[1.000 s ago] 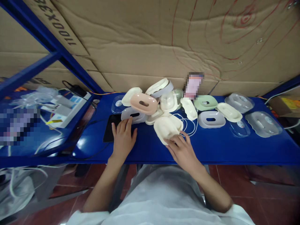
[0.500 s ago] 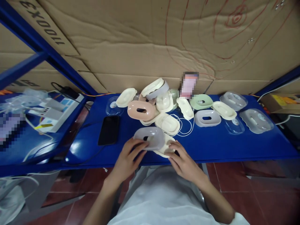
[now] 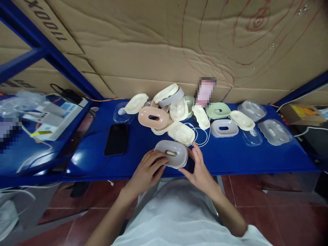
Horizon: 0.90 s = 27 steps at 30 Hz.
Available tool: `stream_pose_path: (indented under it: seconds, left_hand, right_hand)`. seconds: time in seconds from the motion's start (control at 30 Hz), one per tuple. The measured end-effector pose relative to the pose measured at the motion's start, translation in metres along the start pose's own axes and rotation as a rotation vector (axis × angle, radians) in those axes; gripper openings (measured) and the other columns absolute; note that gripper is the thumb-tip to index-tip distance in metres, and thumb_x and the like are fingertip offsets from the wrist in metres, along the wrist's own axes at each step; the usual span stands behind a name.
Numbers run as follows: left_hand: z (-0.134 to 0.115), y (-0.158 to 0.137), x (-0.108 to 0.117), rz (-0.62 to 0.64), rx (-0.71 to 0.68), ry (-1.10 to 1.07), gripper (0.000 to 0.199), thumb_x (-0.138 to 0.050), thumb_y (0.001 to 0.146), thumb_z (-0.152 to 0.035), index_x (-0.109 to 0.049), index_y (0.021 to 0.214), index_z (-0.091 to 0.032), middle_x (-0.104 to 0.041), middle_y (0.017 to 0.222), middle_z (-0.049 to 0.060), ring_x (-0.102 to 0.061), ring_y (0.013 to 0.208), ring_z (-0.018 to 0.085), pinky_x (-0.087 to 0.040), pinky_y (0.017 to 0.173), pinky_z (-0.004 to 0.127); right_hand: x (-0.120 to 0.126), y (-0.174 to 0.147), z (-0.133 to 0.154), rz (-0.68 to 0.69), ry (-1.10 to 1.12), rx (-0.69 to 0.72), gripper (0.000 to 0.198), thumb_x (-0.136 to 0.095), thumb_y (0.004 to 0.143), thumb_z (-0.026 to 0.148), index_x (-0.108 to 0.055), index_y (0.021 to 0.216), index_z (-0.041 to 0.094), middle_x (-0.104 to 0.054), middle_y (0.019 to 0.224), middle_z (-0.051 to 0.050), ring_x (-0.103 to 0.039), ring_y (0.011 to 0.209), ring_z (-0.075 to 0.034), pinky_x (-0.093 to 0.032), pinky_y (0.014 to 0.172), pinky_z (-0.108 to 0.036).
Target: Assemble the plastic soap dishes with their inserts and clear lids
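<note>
A lavender-grey oval dish (image 3: 179, 150) with a slot in its middle sits at the table's front, over a cream piece whose colour shows through the slot. My left hand (image 3: 151, 167) is closed on the dish's left end, fingers reaching over its rim. Around the right end curls my right hand (image 3: 200, 167), thumb at the lower edge and fingertips at the upper right side. Just behind lie a cream oval tray (image 3: 183, 133) and a peach slotted dish (image 3: 151, 118). Most of the cream piece beneath the lavender dish is hidden.
Cream trays, a green dish (image 3: 217, 111) and another lavender dish (image 3: 224, 128) spread across the blue table (image 3: 238, 157). Clear covers (image 3: 275, 131) lie right. A black phone (image 3: 116, 139) is at left; a white cable (image 3: 205, 140) loops behind my hands. Cardboard (image 3: 133, 44) backs the table.
The lavender dish has moved right and now covers the cream piece that was partly showing beside it. My right hand has shifted to the dish's right end. The view has shifted slightly.
</note>
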<state>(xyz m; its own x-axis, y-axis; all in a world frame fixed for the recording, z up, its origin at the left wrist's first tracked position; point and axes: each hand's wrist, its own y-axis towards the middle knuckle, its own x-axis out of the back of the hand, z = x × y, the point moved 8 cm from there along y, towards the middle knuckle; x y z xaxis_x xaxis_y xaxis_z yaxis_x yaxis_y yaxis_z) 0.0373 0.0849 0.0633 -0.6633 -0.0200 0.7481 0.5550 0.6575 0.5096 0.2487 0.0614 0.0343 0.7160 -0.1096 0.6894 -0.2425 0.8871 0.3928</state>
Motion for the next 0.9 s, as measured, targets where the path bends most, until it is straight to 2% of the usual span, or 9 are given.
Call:
stream_pose_path:
  seconds: [0.07,0.13,0.27,0.33,0.4,0.47,0.63,0.9]
  left_hand:
    - [0.001,0.0,-0.002,0.024,0.013,-0.008,0.028,-0.067,0.105,-0.016,-0.067,0.133,-0.022,-0.072,0.134,0.011,-0.068,0.128,0.026,-0.047,0.123,0.052]
    - [0.001,0.0,-0.003,0.038,0.02,0.001,0.029,-0.069,0.105,-0.019,-0.066,0.134,-0.022,-0.071,0.137,0.011,-0.067,0.131,0.027,-0.045,0.123,0.052]
    - [-0.001,0.001,0.0,0.028,0.008,0.023,0.023,-0.068,0.105,-0.019,-0.068,0.128,-0.023,-0.075,0.132,0.009,-0.068,0.125,0.026,-0.046,0.115,0.048]
    - [-0.003,0.001,0.001,0.03,0.001,0.012,0.018,-0.07,0.105,-0.021,-0.069,0.122,-0.024,-0.077,0.126,0.007,-0.07,0.119,0.025,-0.046,0.108,0.046]
    - [-0.004,0.001,0.0,0.039,0.0,-0.008,0.014,-0.072,0.105,-0.023,-0.07,0.119,-0.025,-0.077,0.121,0.006,-0.07,0.114,0.024,-0.046,0.103,0.043]
    - [-0.004,0.0,0.0,0.042,0.003,-0.013,0.015,-0.072,0.105,-0.025,-0.071,0.12,-0.025,-0.077,0.12,0.005,-0.07,0.113,0.023,-0.046,0.099,0.041]
    - [-0.005,-0.001,0.0,0.014,-0.02,0.019,0.017,-0.073,0.105,-0.026,-0.073,0.122,-0.023,-0.077,0.122,0.007,-0.07,0.116,0.025,-0.048,0.097,0.039]
    - [-0.011,0.0,0.001,-0.004,-0.077,0.081,0.016,-0.073,0.105,-0.02,-0.072,0.12,-0.023,-0.078,0.125,0.008,-0.07,0.119,0.026,-0.047,0.1,0.041]
  right_hand:
    - [0.0,0.002,0.001,0.032,-0.003,0.001,0.107,-0.071,0.106,0.04,0.005,0.18,0.032,-0.022,0.183,-0.02,-0.029,0.171,-0.036,-0.056,0.125,-0.057]
    - [0.001,0.003,0.004,0.077,-0.019,0.007,0.1,-0.068,0.108,0.039,0.001,0.18,0.032,-0.025,0.182,-0.019,-0.034,0.17,-0.034,-0.058,0.123,-0.053]
    - [-0.003,0.005,0.01,0.202,-0.096,0.048,0.071,-0.063,0.11,0.037,-0.033,0.174,0.035,-0.032,0.181,-0.014,-0.045,0.164,-0.032,-0.061,0.12,-0.047]
    - [0.0,0.007,0.014,0.188,-0.11,0.109,0.059,-0.067,0.108,0.04,-0.05,0.164,0.031,-0.04,0.177,-0.015,-0.043,0.165,-0.034,-0.055,0.126,-0.053]
    - [0.002,0.007,0.016,0.144,-0.106,0.155,0.052,-0.072,0.105,0.043,-0.06,0.154,0.027,-0.048,0.17,-0.016,-0.038,0.167,-0.036,-0.047,0.132,-0.06]
    - [0.002,0.008,0.015,0.131,-0.096,0.156,0.047,-0.073,0.105,0.043,-0.063,0.147,0.025,-0.051,0.168,-0.017,-0.036,0.168,-0.036,-0.045,0.133,-0.062]
    - [-0.002,0.007,0.012,0.175,-0.075,0.114,0.049,-0.071,0.106,0.042,-0.061,0.149,0.021,-0.049,0.17,-0.02,-0.045,0.164,-0.032,-0.052,0.128,-0.053]
    - [0.001,0.004,0.024,0.135,-0.135,0.259,0.042,-0.073,0.105,0.031,-0.068,0.146,0.027,-0.059,0.165,-0.011,-0.039,0.166,-0.033,-0.052,0.129,-0.059]
